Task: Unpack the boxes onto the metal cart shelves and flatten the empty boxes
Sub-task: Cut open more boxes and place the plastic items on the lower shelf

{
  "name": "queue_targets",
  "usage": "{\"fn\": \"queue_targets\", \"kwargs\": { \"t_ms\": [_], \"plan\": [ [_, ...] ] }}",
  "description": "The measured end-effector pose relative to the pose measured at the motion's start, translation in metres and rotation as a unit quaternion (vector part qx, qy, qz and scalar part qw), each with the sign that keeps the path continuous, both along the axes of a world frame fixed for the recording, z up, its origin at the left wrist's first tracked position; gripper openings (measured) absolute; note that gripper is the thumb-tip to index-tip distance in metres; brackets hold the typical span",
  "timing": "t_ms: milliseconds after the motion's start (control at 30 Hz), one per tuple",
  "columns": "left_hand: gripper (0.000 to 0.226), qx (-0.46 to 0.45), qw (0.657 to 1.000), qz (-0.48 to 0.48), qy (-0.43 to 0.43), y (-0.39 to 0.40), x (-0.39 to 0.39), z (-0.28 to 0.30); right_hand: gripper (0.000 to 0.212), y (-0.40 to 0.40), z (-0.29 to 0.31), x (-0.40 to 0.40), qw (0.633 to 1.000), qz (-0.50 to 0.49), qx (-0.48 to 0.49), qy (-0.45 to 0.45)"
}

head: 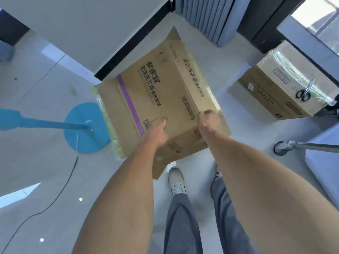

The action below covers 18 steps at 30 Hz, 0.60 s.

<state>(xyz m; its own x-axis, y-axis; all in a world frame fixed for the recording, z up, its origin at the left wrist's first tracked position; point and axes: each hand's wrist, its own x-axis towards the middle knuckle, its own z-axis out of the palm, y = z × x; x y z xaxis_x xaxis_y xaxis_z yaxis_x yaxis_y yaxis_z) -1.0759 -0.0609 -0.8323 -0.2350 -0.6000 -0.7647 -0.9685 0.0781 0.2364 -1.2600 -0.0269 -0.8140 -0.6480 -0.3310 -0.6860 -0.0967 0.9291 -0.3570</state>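
Observation:
A flattened brown cardboard box [157,92] with a purple stripe and black print hangs in front of me above the tiled floor. My left hand [156,132] lies flat against its near face, fingers stretched out. My right hand [209,121] grips the box's right edge, fingers curled over the cardboard. Yellowish tape runs along the box's outer edges. A second box [275,88], sealed with clear tape, stands at the right with black-handled scissors [304,93] lying on top. A caster wheel and bar of the metal cart [286,146] show at the right edge.
A blue stand with a round base [86,127] and a pole stands on the floor at the left, a thin cable trailing from it. A wall corner with black skirting [128,46] is behind the box. My feet [176,178] are just below it.

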Motion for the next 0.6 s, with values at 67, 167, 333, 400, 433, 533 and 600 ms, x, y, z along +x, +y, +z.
{"fn": "queue_targets", "kwargs": {
  "t_ms": [67, 167, 333, 400, 433, 533, 600],
  "plan": [
    [0.067, 0.025, 1.000, -0.003, -0.018, 0.017, -0.005, -0.013, 0.029, 0.008, -0.012, 0.002, 0.997, 0.074, -0.006, 0.000],
    [0.062, 0.034, 0.999, -0.003, -0.037, 0.033, 0.000, -0.024, 0.034, 0.018, -0.025, 0.003, 0.964, 0.248, -0.028, 0.087],
    [0.065, 0.038, 0.997, 0.003, -0.063, 0.026, 0.008, -0.049, 0.039, 0.008, -0.060, 0.010, 0.888, 0.457, 0.021, 0.052],
    [0.060, 0.027, 0.997, 0.017, -0.065, 0.019, 0.005, -0.064, 0.037, 0.000, -0.077, 0.014, 0.883, 0.464, 0.061, 0.029],
    [0.056, 0.018, 0.997, 0.027, -0.067, 0.017, 0.003, -0.071, 0.035, -0.001, -0.085, 0.015, 0.884, 0.461, 0.077, 0.020],
    [0.049, 0.013, 0.996, 0.058, -0.070, 0.014, -0.006, -0.103, 0.027, 0.001, -0.113, 0.017, 0.891, 0.442, 0.106, -0.024],
    [0.051, 0.017, 0.995, 0.070, -0.069, 0.011, -0.011, -0.129, 0.023, 0.005, -0.137, 0.014, 0.897, 0.423, 0.121, -0.051]
  ]
}}
